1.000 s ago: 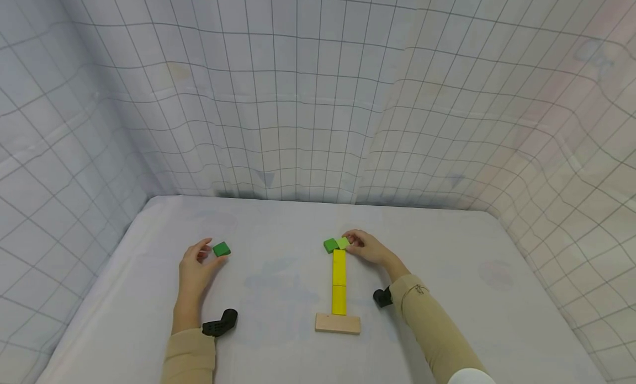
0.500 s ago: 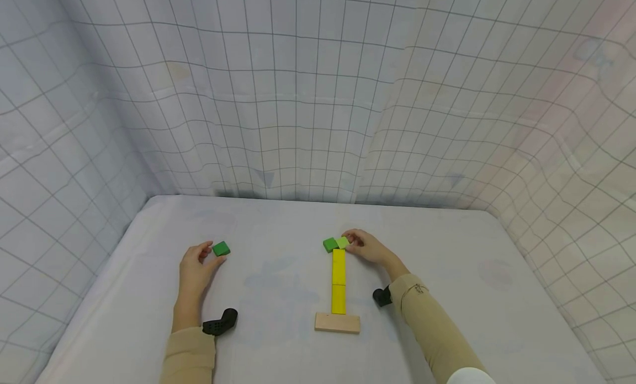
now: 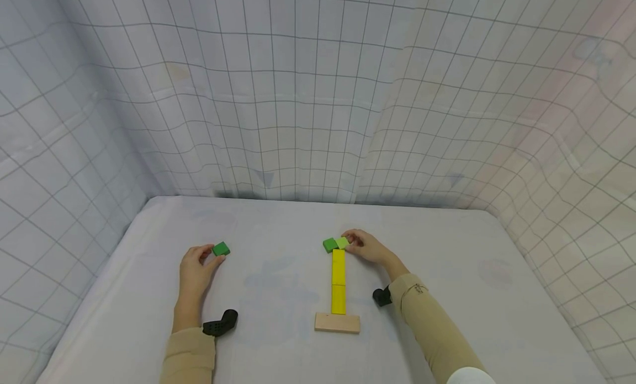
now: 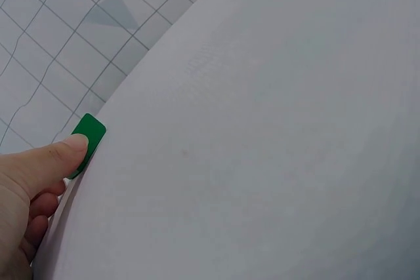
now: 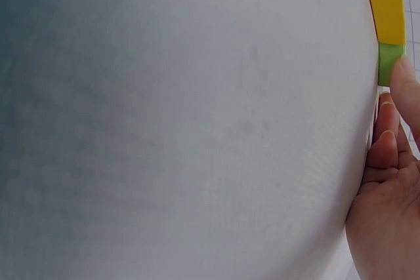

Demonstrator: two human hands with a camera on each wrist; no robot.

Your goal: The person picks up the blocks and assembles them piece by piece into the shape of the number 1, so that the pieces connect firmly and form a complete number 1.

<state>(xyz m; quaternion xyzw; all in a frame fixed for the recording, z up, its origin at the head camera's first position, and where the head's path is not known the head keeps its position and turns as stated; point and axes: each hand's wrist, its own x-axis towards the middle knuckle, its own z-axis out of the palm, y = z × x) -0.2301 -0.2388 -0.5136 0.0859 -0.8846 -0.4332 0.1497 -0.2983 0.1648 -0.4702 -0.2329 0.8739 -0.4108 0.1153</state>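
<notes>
On the left of the table, a dark green block (image 3: 221, 248) sits between the thumb and fingers of my left hand (image 3: 195, 271). The left wrist view shows the thumb pressed on this block's face (image 4: 96, 130). My right hand (image 3: 367, 249) pinches a light green block (image 3: 342, 242) at the far end of a yellow column. Touching its left side is a mid-green block (image 3: 329, 245), turned at an angle. Two yellow blocks, one far (image 3: 338, 267) and one near (image 3: 338, 300), lie end to end. A pale wooden plank (image 3: 337, 323) lies crosswise at their near end.
A white cloth covers the table (image 3: 278, 351). Hanging white curtains (image 3: 318, 97) with a grid pattern enclose its back and sides. Black wrist devices are strapped on the left wrist (image 3: 221, 323) and the right wrist (image 3: 382, 297).
My left fingers have closed in from above onto the dark green block, which has barely moved. My right hand stays on the light green block.
</notes>
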